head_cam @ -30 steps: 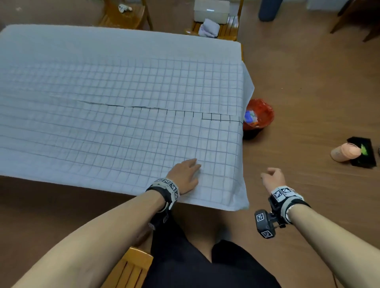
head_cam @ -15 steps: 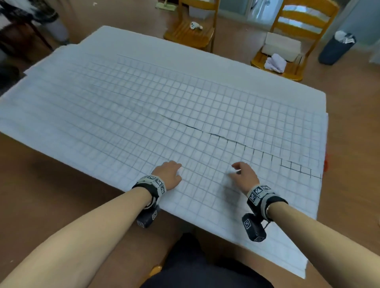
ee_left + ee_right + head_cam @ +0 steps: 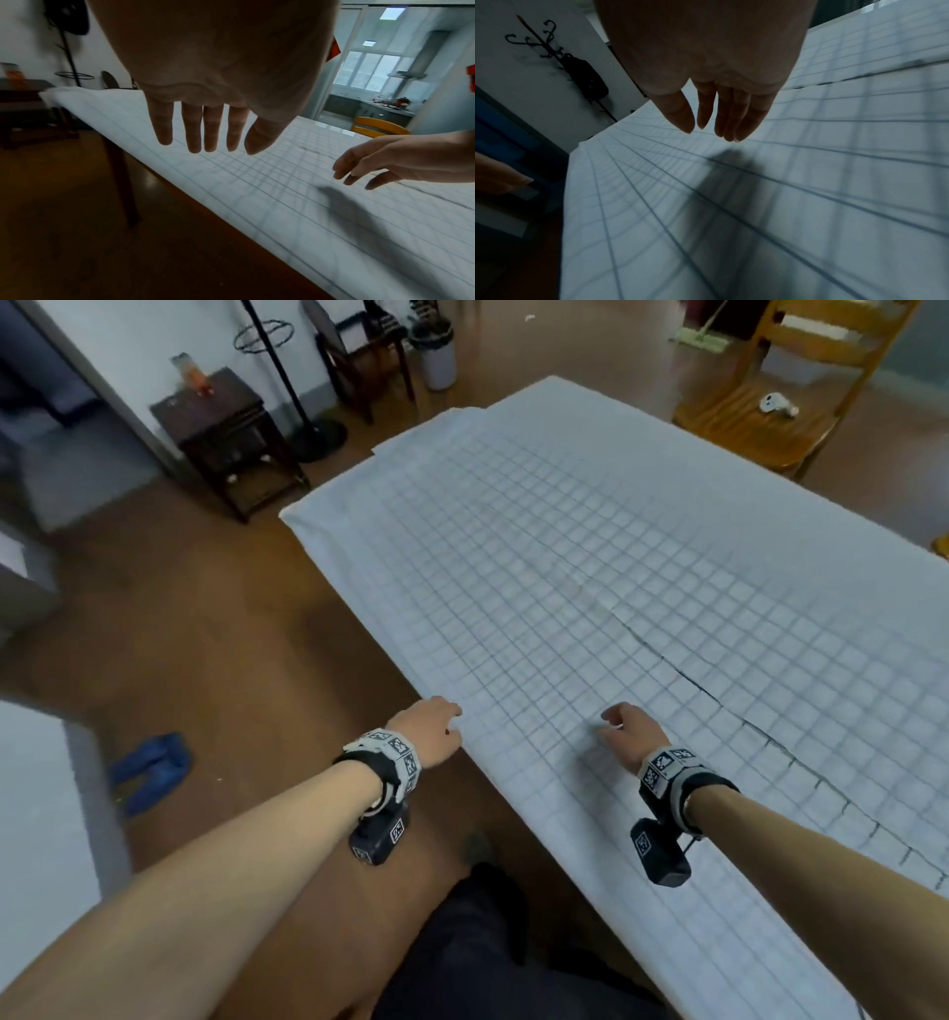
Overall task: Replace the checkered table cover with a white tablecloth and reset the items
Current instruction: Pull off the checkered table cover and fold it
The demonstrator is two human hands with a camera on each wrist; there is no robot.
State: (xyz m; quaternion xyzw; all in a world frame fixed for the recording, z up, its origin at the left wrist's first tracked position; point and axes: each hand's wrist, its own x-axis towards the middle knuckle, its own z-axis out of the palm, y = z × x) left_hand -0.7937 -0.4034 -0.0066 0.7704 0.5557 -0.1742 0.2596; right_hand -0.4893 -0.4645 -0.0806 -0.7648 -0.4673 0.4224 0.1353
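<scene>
Cover: a thin white tablecloth point(image 3: 642, 567) lies spread across the counter, and the dark grid of the checkered table cover point(image 3: 832, 711) shows through it; a jagged dark line runs slantwise across the grid toward the right.
Cloth edges: the near edge hangs a little past the counter's brown rim point(image 3: 231, 227) — at the far left corner the cloth lies in doubled layers.
Left hand: the left hand point(image 3: 429, 729) is at the near edge of the cloth, palm down; in the left wrist view its fingers point(image 3: 195, 130) are straight and slightly spread, holding nothing, above the cloth's edge rather than pressed on it.
Right hand: the right hand point(image 3: 634, 731) hovers over the cloth further in, fingers point(image 3: 734, 117) loosely extended and close together, holding nothing; its shadow falls on the grid just beneath.
Between the hands: they are apart, side by side along the near side of the counter.
Wrists: each carries a band with black-and-white markers and a small dark camera block.
Surroundings: a yellow wooden chair point(image 3: 760, 418) stands at the far side with a small white object point(image 3: 778, 405) on its seat — a dark wooden side table point(image 3: 226, 433) and a black coat stand point(image 3: 287, 382) sit by the white wall at left.
Floor: brown wood, with a blue item point(image 3: 149, 770) lying at left.
</scene>
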